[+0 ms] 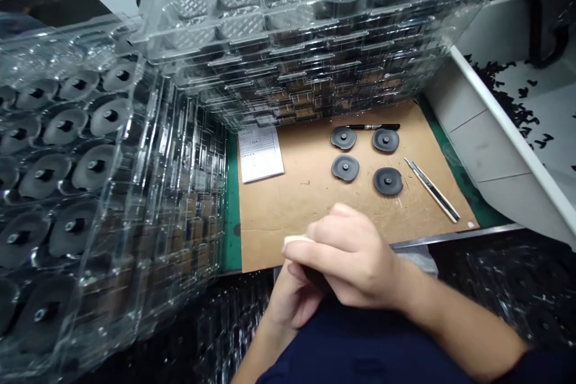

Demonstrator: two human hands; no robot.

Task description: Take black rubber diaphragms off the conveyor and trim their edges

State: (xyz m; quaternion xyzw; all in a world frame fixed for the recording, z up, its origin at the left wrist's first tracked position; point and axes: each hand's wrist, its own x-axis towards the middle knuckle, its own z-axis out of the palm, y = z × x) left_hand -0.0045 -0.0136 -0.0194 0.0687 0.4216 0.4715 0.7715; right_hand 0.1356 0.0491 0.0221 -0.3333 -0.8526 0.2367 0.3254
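My right hand (351, 252) is closed in front of my body, its fingers curled above the near edge of the cardboard sheet (306, 210). A small pale piece (297, 239) shows at its fingertips; its kind is unclear. Just below, my left hand (294, 300) is curled with its fingers partly covered by the right. Something dark (318, 279) shows between the two hands, mostly hidden. Beyond them on the cardboard lie several dark grey, rounded discs with a small central stem, among them one disc (387, 182) nearest the right hand.
Tall stacks of clear plastic trays stand at the left (171, 192) and back (292, 72), some pockets holding discs. A black pen (373, 126), tweezers-like tool (432, 189) and paper slip (261, 155) lie on the cardboard. A white bin wall (513, 132) stands right, small black pieces (499, 96) beyond.
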